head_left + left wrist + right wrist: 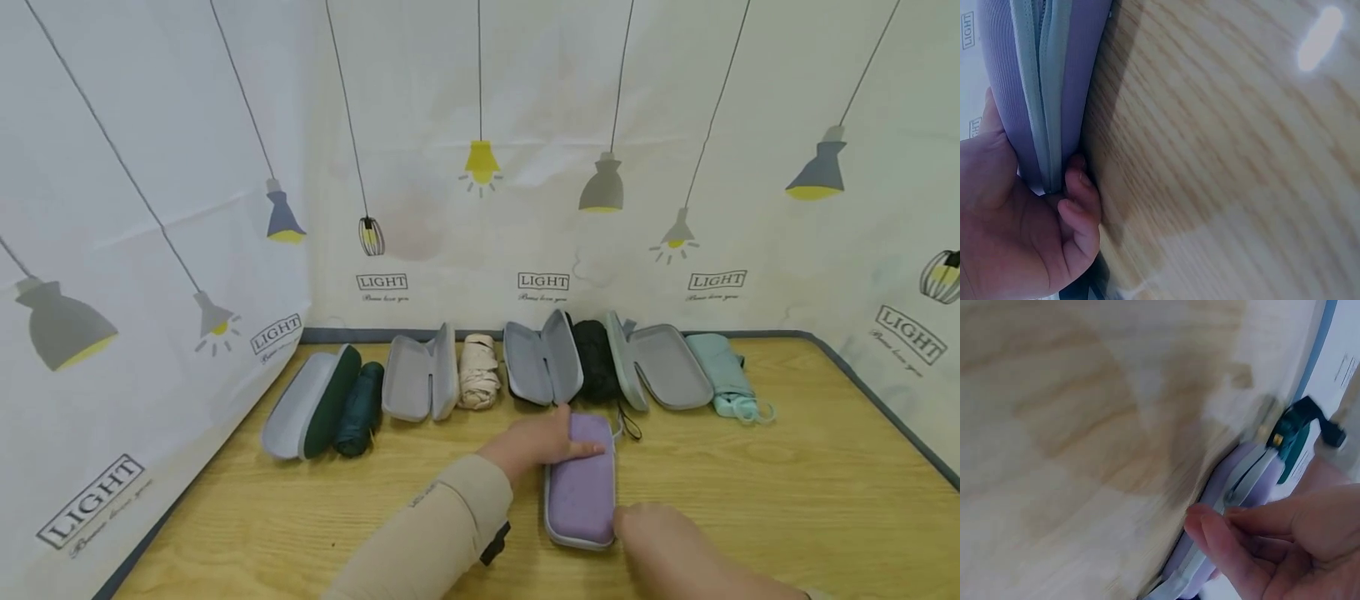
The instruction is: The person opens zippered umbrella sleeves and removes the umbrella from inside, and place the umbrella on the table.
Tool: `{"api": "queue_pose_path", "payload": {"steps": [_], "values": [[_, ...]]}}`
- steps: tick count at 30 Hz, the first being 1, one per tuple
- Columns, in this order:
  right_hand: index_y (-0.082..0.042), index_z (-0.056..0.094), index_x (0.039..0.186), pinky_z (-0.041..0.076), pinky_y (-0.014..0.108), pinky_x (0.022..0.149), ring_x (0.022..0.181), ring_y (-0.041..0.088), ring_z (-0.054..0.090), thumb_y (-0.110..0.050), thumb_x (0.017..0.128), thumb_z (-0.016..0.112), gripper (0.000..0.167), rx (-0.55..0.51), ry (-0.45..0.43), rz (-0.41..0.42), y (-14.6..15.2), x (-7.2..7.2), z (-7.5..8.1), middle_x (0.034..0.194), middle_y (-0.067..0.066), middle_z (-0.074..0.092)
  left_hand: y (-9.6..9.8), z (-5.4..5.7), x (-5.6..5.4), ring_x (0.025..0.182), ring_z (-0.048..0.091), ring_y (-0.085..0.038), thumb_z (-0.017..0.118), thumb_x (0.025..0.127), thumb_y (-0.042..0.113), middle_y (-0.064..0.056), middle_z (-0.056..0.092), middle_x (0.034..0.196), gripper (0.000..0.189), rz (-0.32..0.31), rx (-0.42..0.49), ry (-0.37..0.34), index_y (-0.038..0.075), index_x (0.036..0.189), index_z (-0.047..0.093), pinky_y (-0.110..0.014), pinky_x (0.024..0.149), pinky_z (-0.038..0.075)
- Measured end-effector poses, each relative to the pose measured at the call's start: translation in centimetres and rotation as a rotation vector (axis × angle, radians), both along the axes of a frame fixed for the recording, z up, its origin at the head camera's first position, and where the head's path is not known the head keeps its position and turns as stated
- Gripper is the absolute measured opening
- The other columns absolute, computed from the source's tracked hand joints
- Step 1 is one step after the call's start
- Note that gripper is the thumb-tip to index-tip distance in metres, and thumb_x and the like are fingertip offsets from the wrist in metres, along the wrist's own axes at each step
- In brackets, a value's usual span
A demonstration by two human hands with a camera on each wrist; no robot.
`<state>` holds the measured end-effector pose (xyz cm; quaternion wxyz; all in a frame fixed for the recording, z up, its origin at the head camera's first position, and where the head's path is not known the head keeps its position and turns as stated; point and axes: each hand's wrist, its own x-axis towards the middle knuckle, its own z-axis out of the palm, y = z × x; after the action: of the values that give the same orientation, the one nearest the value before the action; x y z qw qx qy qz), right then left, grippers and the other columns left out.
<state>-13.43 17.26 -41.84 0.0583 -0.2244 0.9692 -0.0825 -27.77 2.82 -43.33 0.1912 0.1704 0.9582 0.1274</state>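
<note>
A purple zippered hard case (581,492) with a pale zip band lies lengthwise on the wooden table. My left hand (536,442) grips its far end, the thumb across the lid; in the left wrist view, the fingers (1082,212) curl round that end. At the near right corner is my right hand (663,542). Thumb and forefinger of the right hand (1272,544) pinch at the zip on the case's side (1244,472) in the right wrist view. The pull itself is mostly hidden by the fingertips.
Behind stand open cases: dark green (327,408), grey (408,379), dark-backed (528,358) and mint (667,367). Beside them lie rolled folded umbrellas, teal (360,412), beige (478,372), black (596,362) and mint (722,371). A printed cloth (450,100) hangs behind the table.
</note>
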Motion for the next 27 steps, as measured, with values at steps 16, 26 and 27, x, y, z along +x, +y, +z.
{"api": "queue_pose_path", "payload": {"steps": [16,26,27], "values": [[-0.011,0.049,0.072,0.046,0.039,0.045,0.055,0.021,0.055,-0.001,0.082,0.067,0.023,0.108,0.230,0.013,2.5,-3.6,-1.0,0.061,0.002,0.051,-0.1,0.4,0.1,0.116,0.058,-0.022,0.050,0.082,0.078,-0.006,0.052,0.140,0.096,-0.012,-0.024,0.027,0.011,0.150,0.033,-0.035,0.093,0.046],[-0.014,0.055,0.068,0.045,0.040,0.044,0.053,0.022,0.054,-0.009,0.085,0.069,0.023,0.097,0.200,-0.065,3.1,-6.7,-1.5,0.062,0.000,0.055,-0.2,0.2,0.2,0.114,0.059,-0.023,0.050,0.082,0.078,-0.008,0.056,0.136,0.096,-0.005,-0.021,0.024,0.012,0.150,0.033,-0.036,0.092,0.047],[-0.014,0.055,0.068,0.044,0.040,0.044,0.053,0.021,0.054,-0.010,0.086,0.069,0.023,0.087,0.197,-0.068,3.3,-7.0,-1.5,0.062,0.000,0.055,-0.2,0.2,0.2,0.114,0.059,-0.023,0.050,0.082,0.078,-0.008,0.056,0.136,0.096,-0.006,-0.019,0.023,0.012,0.150,0.033,-0.036,0.092,0.047]]}}
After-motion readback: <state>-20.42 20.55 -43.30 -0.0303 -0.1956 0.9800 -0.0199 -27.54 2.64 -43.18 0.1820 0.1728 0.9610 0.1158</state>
